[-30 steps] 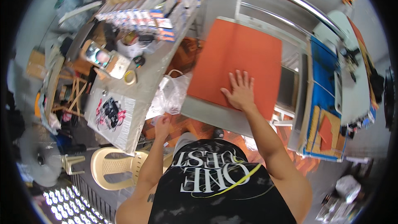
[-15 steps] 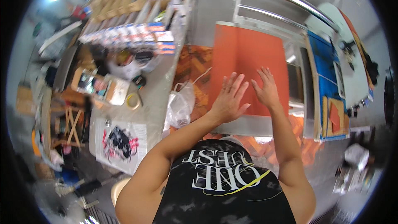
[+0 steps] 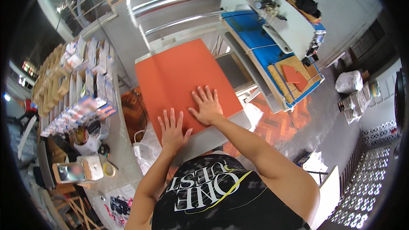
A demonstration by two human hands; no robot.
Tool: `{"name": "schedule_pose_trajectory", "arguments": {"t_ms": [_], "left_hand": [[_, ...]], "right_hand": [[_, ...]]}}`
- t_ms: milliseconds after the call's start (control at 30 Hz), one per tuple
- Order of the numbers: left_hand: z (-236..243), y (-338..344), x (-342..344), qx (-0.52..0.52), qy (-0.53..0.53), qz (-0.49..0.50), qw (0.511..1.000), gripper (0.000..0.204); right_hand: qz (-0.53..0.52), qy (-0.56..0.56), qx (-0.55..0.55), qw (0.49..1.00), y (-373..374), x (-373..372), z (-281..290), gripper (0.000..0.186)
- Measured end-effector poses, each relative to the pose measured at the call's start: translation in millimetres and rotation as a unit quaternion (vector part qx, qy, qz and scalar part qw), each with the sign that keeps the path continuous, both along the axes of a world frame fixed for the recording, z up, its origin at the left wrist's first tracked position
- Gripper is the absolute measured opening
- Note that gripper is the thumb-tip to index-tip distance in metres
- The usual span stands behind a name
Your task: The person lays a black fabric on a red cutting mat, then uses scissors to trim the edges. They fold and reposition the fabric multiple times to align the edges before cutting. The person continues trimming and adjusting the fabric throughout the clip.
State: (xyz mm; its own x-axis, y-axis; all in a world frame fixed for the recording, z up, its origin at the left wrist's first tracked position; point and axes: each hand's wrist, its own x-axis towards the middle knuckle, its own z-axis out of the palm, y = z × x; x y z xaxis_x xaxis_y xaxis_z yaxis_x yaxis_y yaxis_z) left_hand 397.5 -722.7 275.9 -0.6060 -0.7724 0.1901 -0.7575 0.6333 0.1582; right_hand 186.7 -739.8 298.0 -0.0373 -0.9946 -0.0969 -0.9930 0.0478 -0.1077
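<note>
An orange-red flat sheet covers a grey metal plate in front of me. Both of my hands rest on the near part of the sheet, palms down. My left hand lies by its near left edge, fingers stretched and spread. To the right and a little farther in, my right hand is also open, with its fingers spread. Neither one grips anything. A faint shaded band runs along the left part of the sheet.
Chrome rails run behind the plate. On the right stands a machine bed with a blue pad and orange scraps. The left table holds many small boxes and a tape roll. A plastic bag is beside it.
My view has swung to the right. Both hands have moved toward the near edge of the sheet and now lie flat on it with fingers spread.
</note>
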Motion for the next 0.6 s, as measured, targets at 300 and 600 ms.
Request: {"name": "schedule_pose_trajectory", "arguments": {"t_ms": [300, 600], "left_hand": [[-6, 4, -3, -0.011, -0.021, 0.047, 0.999, 0.078], [5, 6, -7, 0.020, 0.009, 0.070, 0.997, 0.071]], "right_hand": [[0.008, -0.014, -0.019, 1.000, 3, -2, 0, 0.074], [0.075, -0.060, -0.308, 0.947, -75, -164, 170, 0.022]]}}
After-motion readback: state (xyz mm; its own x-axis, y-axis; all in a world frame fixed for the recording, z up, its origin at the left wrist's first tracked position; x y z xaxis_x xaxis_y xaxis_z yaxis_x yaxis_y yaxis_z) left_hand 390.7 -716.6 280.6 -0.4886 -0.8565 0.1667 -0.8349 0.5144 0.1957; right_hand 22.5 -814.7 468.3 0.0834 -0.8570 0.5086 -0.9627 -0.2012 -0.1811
